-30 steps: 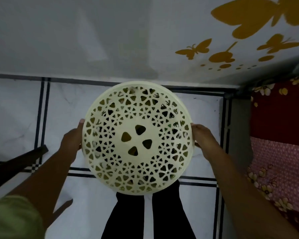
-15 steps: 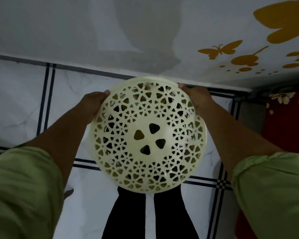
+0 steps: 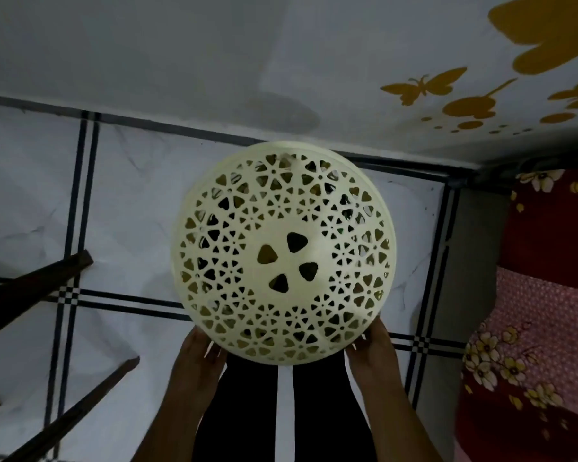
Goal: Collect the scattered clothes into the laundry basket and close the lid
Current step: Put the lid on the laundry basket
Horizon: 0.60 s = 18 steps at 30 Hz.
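A round cream lid (image 3: 282,251) with flower-shaped cut-outs covers the laundry basket, seen from straight above. Dark and olive cloth shows through its holes. The basket body is hidden under the lid. My left hand (image 3: 199,356) presses against the lid's near left edge, fingers spread along the rim. My right hand (image 3: 371,348) rests on the near right edge in the same way. Both hands touch the rim from below in the picture.
The basket stands on white floor tiles (image 3: 131,201) with black lines, close to a white wall with yellow butterfly stickers (image 3: 421,88). A red floral bedcover (image 3: 531,328) fills the right side. Dark wooden legs (image 3: 30,285) slant in from the left. My black trouser legs (image 3: 251,411) are below.
Both hands slid from the lid's far edge round to its near edge. My green sleeves have dropped out of view and the view shifted slightly.
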{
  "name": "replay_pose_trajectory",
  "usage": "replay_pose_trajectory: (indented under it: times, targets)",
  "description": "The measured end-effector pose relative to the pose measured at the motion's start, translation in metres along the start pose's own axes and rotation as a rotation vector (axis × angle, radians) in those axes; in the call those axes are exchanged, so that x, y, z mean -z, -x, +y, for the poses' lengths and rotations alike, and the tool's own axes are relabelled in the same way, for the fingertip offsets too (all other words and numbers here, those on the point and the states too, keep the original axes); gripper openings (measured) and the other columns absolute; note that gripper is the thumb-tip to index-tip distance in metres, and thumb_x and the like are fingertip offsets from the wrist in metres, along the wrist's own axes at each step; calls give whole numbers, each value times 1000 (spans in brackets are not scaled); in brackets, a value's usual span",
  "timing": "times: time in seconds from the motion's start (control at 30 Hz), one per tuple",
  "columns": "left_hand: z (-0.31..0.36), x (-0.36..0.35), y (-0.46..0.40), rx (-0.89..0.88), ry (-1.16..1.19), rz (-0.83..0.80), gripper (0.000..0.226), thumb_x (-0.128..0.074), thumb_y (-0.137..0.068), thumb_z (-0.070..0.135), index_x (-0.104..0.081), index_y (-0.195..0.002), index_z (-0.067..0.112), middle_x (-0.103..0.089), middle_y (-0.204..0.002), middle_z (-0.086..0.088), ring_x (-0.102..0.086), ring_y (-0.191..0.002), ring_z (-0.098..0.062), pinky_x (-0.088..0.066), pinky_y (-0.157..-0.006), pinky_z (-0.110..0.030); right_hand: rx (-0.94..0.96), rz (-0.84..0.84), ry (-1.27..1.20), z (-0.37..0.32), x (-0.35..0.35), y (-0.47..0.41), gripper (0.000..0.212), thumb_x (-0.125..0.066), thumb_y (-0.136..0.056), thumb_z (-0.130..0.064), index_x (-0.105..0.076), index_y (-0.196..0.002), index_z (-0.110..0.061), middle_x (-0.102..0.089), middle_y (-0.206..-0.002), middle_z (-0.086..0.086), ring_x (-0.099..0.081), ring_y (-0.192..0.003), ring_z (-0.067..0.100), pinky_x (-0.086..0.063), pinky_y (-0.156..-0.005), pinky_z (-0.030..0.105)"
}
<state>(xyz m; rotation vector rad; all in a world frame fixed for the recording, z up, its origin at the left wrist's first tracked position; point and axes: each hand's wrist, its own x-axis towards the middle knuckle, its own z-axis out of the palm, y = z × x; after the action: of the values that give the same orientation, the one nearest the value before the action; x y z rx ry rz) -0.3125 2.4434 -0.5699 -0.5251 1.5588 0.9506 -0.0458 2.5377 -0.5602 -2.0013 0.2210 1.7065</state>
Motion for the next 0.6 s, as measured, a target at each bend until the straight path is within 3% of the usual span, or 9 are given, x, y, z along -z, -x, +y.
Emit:
replay_pose_trajectory:
  times: [0.1,0.17,0.27,0.33,0.47,0.6]
  targets:
    - [-7,-18,6,-36,32,5,37,-47,-96,18,-52,-132,12,-63,-129,-8,-61,-115,-23,-56,-88,-36,10,22,-28,14,-2,-3,31,-50,-97,-6,-63,-122,-18,-67,-120,7,-64,-106,19,-58,-76,26]
    - [-1,-21,9,-43,31,38,36,-49,-96,17,-51,-132,12,-65,-123,-8,-62,-109,-23,-57,-86,-35,-66,-13,-83,12,-1,-7,30,-52,-95,-6,-63,-119,-21,-66,-120,4,-62,-113,24,-57,-84,26]
    - [13,-18,16,-34,-61,63,25,-50,-96,16,-55,-120,16,-65,-110,-6,-59,-107,-24,-53,-85,-37,-15,4,85,-2,6,-4,22,-56,-94,-13,-65,-114,-17,-67,-119,8,-62,-110,28,-54,-90,35]
    - [31,-17,14,-26,-77,81,24,-48,-97,27,-56,-116,17,-64,-109,-6,-56,-114,-28,-50,-86,-39,39,-21,140,-24,7,2,27,-55,-93,-18,-65,-118,-13,-67,-122,9,-63,-105,25,-54,-87,39]
    - [96,-42,0,-107,-5,90,71,-26,-90,67,-47,-136,18,-57,-131,-4,-52,-122,-27,-44,-95,-47,195,-57,247,-85,-19,-3,31,-55,-92,-37,-66,-115,-21,-69,-109,2,-60,-110,25,-50,-85,39]
    - [142,-86,2,-89,-29,0,99,-22,-74,85,-48,-136,13,-56,-123,-11,-55,-107,-30,-41,-103,-52,130,46,458,-123,-55,-4,81,-45,-76,-80,-57,-128,-20,-64,-117,6,-59,-108,25,-48,-96,45]
